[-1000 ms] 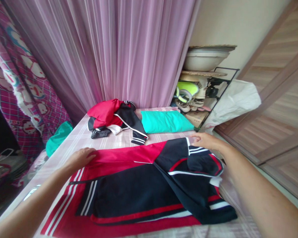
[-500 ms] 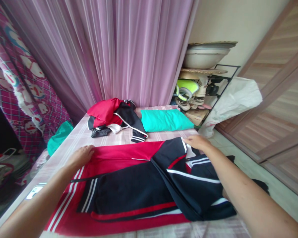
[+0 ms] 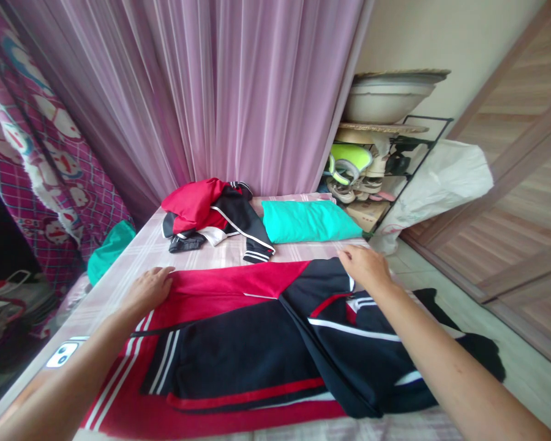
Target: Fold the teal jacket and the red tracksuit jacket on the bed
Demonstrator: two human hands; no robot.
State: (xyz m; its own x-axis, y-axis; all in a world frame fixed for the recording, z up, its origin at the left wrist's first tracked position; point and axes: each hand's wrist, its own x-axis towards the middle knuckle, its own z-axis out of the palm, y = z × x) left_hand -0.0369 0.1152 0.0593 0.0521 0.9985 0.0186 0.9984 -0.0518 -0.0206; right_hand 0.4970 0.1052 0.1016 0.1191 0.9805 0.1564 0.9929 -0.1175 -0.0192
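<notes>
A red and black track jacket (image 3: 248,343) with white stripes lies spread on the bed, its sleeve folded across the body. At the far left corner of its striped red hem, my left hand (image 3: 150,289) has its fingers closed on the cloth. My right hand (image 3: 365,266) pinches the black shoulder edge near the white-trimmed collar. The jacket's right end is partly hidden behind my right forearm.
Behind the jacket lie a crumpled red and black garment (image 3: 195,208) and a folded turquoise cloth (image 3: 310,220). A phone (image 3: 67,352) rests at the left edge. To the right stand a shoe rack (image 3: 406,174) and a white bag (image 3: 445,177).
My right hand has turned over the shoulder edge, and the white cloth at the collar is now mostly covered. My left hand stays at the hem. The view has shifted slightly.
</notes>
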